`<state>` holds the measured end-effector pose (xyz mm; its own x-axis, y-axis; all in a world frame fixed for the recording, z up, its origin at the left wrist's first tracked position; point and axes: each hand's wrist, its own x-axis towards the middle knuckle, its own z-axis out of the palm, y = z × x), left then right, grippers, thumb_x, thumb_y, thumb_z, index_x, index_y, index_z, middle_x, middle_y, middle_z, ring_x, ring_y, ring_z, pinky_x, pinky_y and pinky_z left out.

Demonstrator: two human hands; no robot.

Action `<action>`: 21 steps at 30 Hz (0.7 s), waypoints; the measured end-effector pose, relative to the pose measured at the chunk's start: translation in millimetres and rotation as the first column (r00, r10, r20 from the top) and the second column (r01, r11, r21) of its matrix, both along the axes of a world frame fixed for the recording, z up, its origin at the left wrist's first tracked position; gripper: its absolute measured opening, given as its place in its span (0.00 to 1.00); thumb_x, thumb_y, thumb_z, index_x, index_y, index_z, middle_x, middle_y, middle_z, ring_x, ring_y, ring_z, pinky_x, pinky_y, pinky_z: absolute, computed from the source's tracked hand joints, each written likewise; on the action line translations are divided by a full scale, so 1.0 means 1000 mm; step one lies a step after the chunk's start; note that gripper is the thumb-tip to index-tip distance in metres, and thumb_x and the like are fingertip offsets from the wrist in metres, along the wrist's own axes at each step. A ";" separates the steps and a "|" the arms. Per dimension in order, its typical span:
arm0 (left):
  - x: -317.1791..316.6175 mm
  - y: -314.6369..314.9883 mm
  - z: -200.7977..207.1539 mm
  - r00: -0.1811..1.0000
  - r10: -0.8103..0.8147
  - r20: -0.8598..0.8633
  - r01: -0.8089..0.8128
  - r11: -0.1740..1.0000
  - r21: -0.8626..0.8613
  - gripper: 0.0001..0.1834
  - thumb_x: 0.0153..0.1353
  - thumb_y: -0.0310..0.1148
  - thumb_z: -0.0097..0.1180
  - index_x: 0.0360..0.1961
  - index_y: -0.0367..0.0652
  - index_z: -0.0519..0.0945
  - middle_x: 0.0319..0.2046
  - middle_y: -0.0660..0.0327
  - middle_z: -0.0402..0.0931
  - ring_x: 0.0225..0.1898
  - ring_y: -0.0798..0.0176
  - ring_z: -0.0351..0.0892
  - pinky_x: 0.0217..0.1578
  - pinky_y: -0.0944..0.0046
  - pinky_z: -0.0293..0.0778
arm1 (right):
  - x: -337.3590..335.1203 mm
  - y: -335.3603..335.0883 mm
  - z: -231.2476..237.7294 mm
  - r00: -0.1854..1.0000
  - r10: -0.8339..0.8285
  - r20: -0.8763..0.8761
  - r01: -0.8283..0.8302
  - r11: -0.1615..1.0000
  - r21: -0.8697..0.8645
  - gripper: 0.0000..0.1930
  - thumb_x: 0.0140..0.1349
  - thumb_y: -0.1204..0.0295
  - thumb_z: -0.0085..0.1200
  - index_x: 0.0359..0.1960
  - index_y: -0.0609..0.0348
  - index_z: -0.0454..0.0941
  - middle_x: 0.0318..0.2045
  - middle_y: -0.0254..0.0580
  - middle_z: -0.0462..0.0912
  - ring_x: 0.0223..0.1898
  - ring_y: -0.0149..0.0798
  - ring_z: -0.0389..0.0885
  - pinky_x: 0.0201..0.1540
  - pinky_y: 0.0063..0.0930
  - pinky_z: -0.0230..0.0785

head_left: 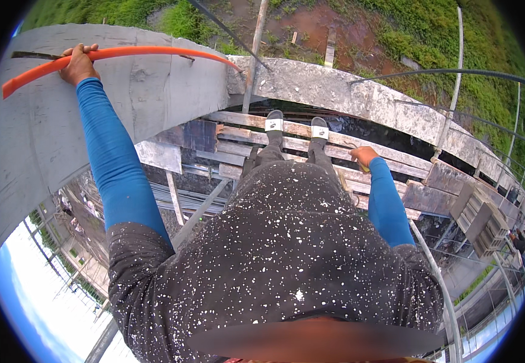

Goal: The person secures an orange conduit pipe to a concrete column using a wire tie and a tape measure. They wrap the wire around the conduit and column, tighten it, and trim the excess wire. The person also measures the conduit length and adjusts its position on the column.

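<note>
My left hand (78, 65) is raised at the upper left, fingers closed round a bright orange flexible pipe (135, 51). That pipe bows along the face of a grey concrete wall (132, 85), and its far end reaches a grey upright pole. A dark thin strip (32, 55) sticks out beside the same hand. Lower, at my right side, my right hand (365, 156) is closed on a small tool (366, 169) with a yellowish end; a thin curved metal piece shows by the fingers. The tool's exact kind is too small to tell.
I stand in sandals on a wooden plank platform (323, 148) with gaps between boards. A rough concrete beam (335, 85) runs along its far side. Poles (255, 54) and bent steel bars (450, 71) rise around it. Stacked blocks (480, 221) stand at right. Grass and muddy ground lie below.
</note>
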<state>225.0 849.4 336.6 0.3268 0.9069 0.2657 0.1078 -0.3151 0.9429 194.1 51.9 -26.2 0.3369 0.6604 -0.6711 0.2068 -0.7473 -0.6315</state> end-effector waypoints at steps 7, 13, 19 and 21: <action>0.000 0.005 -0.001 1.000 0.009 0.001 -0.009 1.000 -0.003 0.11 0.60 0.14 0.55 0.40 0.36 0.68 0.25 0.49 0.81 0.24 0.50 0.87 0.36 0.52 0.90 | 0.005 0.002 0.010 0.994 -0.078 -0.082 0.067 0.989 -0.130 0.24 0.73 0.53 0.49 0.33 0.61 0.87 0.33 0.53 0.87 0.29 0.49 0.87 0.38 0.43 0.78; 0.001 0.006 -0.002 1.000 0.002 -0.020 -0.002 1.000 0.021 0.11 0.59 0.14 0.56 0.39 0.36 0.69 0.25 0.50 0.81 0.24 0.50 0.87 0.35 0.51 0.89 | -0.001 0.014 0.000 0.997 0.037 -0.063 -0.050 0.977 -0.208 0.23 0.72 0.53 0.48 0.35 0.59 0.87 0.39 0.54 0.88 0.45 0.53 0.86 0.53 0.45 0.76; 0.000 -0.003 0.001 1.000 0.014 -0.006 -0.014 1.000 0.006 0.12 0.59 0.14 0.55 0.41 0.36 0.69 0.25 0.50 0.81 0.24 0.52 0.87 0.38 0.53 0.89 | -0.002 0.025 0.008 0.914 -0.314 -0.255 0.196 0.895 -0.400 0.22 0.73 0.56 0.48 0.38 0.61 0.88 0.35 0.52 0.86 0.34 0.50 0.88 0.37 0.45 0.83; 0.000 -0.006 0.003 1.000 0.016 -0.001 -0.016 1.000 0.004 0.12 0.59 0.14 0.55 0.41 0.37 0.68 0.25 0.50 0.80 0.24 0.52 0.86 0.38 0.53 0.89 | -0.001 0.026 0.012 0.985 0.170 0.003 -0.167 0.970 -0.175 0.15 0.71 0.63 0.50 0.45 0.54 0.88 0.41 0.48 0.87 0.34 0.50 0.88 0.39 0.44 0.84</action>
